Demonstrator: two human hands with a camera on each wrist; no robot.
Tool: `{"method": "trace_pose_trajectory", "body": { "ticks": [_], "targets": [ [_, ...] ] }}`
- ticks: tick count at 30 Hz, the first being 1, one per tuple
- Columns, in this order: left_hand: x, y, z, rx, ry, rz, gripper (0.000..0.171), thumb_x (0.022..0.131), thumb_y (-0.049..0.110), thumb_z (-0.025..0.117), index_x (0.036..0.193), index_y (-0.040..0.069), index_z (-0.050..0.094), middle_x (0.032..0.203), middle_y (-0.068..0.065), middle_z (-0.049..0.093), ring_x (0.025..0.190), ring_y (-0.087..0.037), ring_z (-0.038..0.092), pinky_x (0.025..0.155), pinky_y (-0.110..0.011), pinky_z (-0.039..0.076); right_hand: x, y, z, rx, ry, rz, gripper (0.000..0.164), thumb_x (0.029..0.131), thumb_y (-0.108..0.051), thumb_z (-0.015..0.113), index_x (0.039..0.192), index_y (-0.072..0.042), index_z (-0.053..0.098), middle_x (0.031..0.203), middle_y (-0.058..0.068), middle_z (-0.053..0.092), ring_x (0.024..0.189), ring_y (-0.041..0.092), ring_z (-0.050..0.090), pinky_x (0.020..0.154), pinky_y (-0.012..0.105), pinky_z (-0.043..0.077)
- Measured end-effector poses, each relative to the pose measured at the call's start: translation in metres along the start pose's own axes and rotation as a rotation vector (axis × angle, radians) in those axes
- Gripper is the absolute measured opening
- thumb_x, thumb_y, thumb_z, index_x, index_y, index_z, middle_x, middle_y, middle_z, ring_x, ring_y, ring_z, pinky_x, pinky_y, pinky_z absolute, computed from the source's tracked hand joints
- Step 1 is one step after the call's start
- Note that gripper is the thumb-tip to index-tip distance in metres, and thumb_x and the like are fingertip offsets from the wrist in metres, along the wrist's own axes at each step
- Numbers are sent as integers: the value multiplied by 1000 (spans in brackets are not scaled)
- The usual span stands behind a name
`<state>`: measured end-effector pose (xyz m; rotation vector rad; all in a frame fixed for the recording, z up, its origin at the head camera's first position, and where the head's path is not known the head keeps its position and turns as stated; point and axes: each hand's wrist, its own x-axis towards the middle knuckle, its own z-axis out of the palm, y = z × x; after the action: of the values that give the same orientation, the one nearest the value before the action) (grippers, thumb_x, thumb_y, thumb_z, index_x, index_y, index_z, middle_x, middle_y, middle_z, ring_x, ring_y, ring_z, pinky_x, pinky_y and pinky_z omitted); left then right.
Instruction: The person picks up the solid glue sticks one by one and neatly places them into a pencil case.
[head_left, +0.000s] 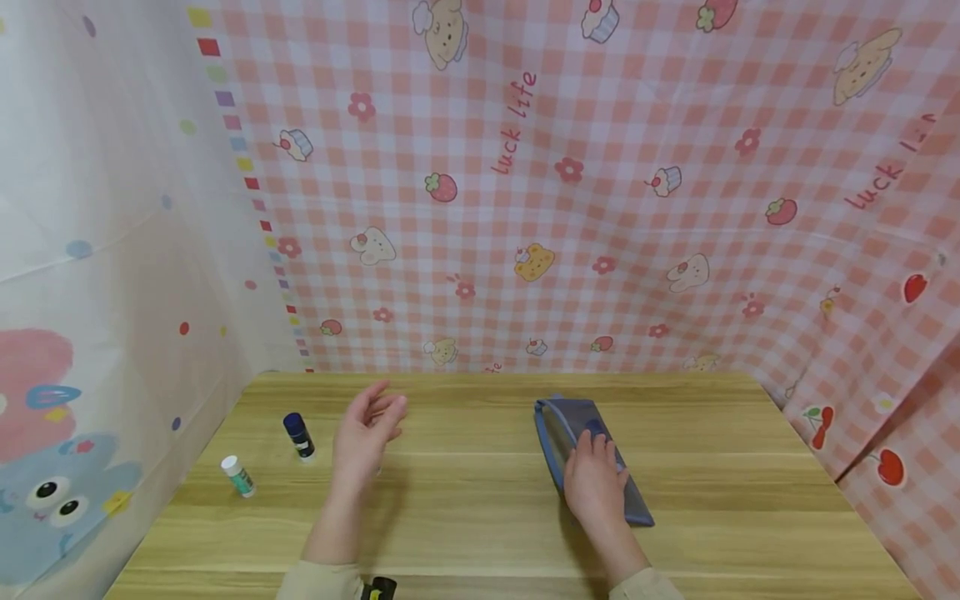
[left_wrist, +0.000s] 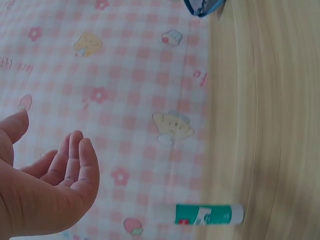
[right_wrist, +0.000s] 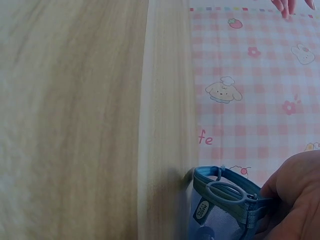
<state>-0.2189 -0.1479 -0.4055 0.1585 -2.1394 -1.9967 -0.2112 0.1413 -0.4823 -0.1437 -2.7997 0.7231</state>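
Observation:
A blue mesh zip pouch [head_left: 636, 502] with a zipped opening stands right of centre on the table. My right hand [head_left: 596, 482] holds it by its side, its fingers over the mesh; in the right wrist view the pouch [right_wrist: 220, 212] shows its zip and ring. My left hand [head_left: 363, 437] hovers over the table, fingers loosely bent, holding nothing. In the left wrist view a green-and-white glue stick [left_wrist: 207, 214] stands past that hand. Left of it in the head view are a navy glue stick [head_left: 299, 437] and a white-capped green glue stick [head_left: 238, 477].
The wooden table [head_left: 465, 533] ends at a pink checked cloth [head_left: 487, 317] hung behind it. A white patterned cloth [head_left: 150, 333] hangs at the left. Something small and pale shows beside my left wrist, mostly hidden by it.

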Motion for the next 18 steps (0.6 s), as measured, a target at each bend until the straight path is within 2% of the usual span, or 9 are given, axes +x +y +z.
{"method": "trace_pose_trajectory", "body": {
  "ticks": [10, 18],
  "targets": [
    [0, -1, -34, 116, 8, 14, 55, 96, 26, 68, 143, 4, 48, 132, -19, 57, 94, -2, 57, 79, -15, 51, -1, -1, -1, 0, -8, -2, 43, 102, -9, 44, 136, 16, 45, 139, 41, 40, 133, 56, 33, 96, 81, 28],
    [3, -9, -60, 216, 79, 43, 55, 97, 27, 66, 142, 1, 48, 130, -21, 58, 89, 4, 56, 76, -11, 49, -1, -1, -1, -3, -4, -5, 42, 102, -9, 44, 136, 16, 46, 139, 41, 40, 133, 56, 33, 95, 82, 28]
  ]
}}
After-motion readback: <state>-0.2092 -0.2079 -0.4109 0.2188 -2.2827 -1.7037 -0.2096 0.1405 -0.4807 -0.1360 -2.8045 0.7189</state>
